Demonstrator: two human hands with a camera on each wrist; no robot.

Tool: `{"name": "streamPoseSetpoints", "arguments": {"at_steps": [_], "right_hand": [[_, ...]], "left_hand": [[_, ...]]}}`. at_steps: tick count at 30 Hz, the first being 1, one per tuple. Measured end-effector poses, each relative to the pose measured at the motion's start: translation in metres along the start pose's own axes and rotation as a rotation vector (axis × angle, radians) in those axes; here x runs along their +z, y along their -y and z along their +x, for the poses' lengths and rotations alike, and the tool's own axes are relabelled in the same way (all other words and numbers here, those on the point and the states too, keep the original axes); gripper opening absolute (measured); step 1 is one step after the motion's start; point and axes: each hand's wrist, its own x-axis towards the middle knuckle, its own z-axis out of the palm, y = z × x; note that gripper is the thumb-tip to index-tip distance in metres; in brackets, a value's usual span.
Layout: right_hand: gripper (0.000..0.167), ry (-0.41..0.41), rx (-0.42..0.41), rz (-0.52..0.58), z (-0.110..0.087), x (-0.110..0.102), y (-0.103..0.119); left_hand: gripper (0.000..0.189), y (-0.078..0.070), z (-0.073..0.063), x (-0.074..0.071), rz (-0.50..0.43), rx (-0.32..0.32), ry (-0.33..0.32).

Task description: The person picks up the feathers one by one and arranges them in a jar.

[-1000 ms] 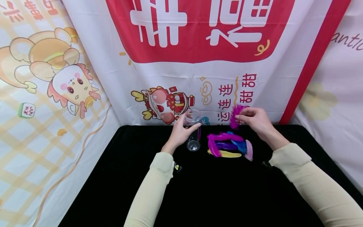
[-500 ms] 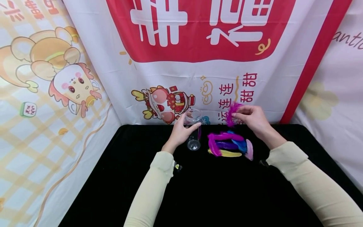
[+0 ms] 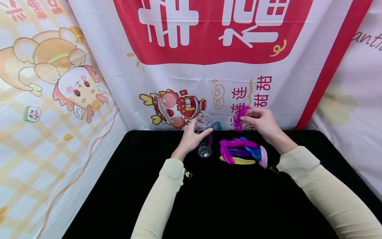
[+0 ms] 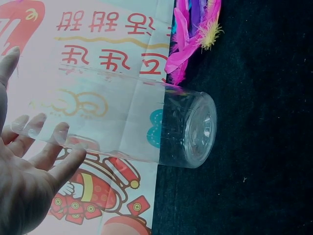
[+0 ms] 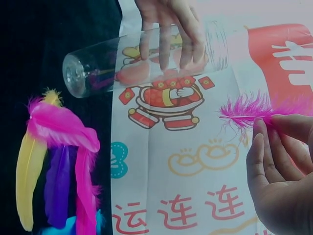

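My left hand [image 3: 191,136] holds a clear plastic jar [image 4: 176,127] near its upper end, thumb on one side and fingers on the other. The jar's round base shows at the right in the left wrist view, and its ridged mouth [image 5: 216,46] in the right wrist view. To the right of the jar, my right hand [image 3: 262,121] pinches a fluffy magenta feather [image 5: 249,112] between thumb and fingers, held up above the table. Below it lie several feathers: magenta [image 3: 238,142], purple [image 5: 59,186], yellow [image 5: 27,181], blue [image 3: 253,152] and pale pink [image 3: 263,156].
A black cloth covers the table [image 3: 203,199]. Right behind its far edge hangs a white and red printed banner [image 3: 179,76]. Another printed cloth [image 3: 44,132] hangs on the left, and a pale one [image 3: 346,116] on the right.
My right hand has moved a little left with the magenta feather, closer to the jar. The left hand and jar stay in place, as do the feathers on the table.
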Motion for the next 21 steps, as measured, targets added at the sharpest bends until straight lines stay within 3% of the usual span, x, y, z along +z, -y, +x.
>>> {"name": "streamPoseSetpoints", "arguments": {"at_steps": [12, 21], "right_hand": [[0.023, 0.031, -0.029, 0.056, 0.002, 0.012, 0.008], [0.016, 0.022, -0.048, 0.112, 0.003, 0.02, 0.01]], "left_hand": [[0.081, -0.001, 0.001, 0.001, 0.026, 0.011, -0.009], [0.083, -0.001, 0.0, 0.001, 0.027, 0.006, -0.005]]}}
